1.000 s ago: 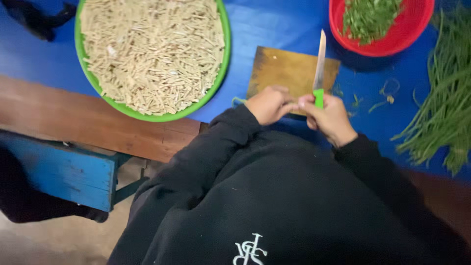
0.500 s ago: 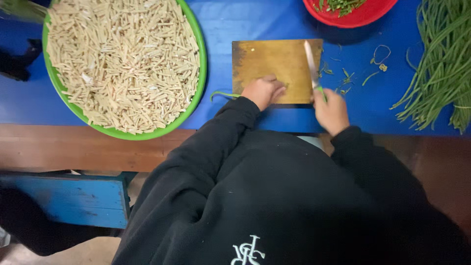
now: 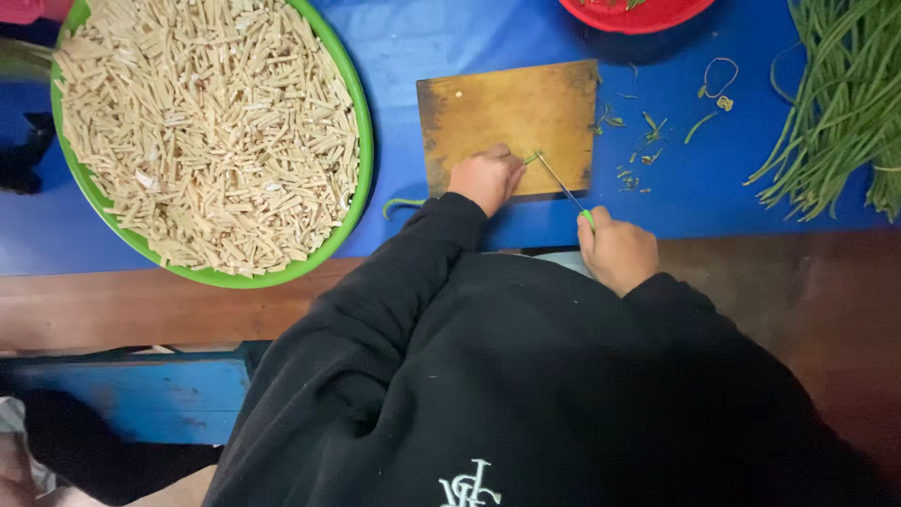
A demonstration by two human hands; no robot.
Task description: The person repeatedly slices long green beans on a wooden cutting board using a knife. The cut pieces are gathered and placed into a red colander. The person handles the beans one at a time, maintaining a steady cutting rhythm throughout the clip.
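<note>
A green bean (image 3: 531, 159) lies on the near edge of the wooden cutting board (image 3: 511, 117), pinned under the left hand (image 3: 485, 177). Just right, the right hand (image 3: 617, 251) grips a green-handled knife (image 3: 563, 189), its blade tip on the bean. A green tray of cut pieces (image 3: 206, 136) sits far left

a blue-covered table (image 3: 450, 28) edged in brown wood, with a blue bench (image 3: 141, 399) below.
</note>
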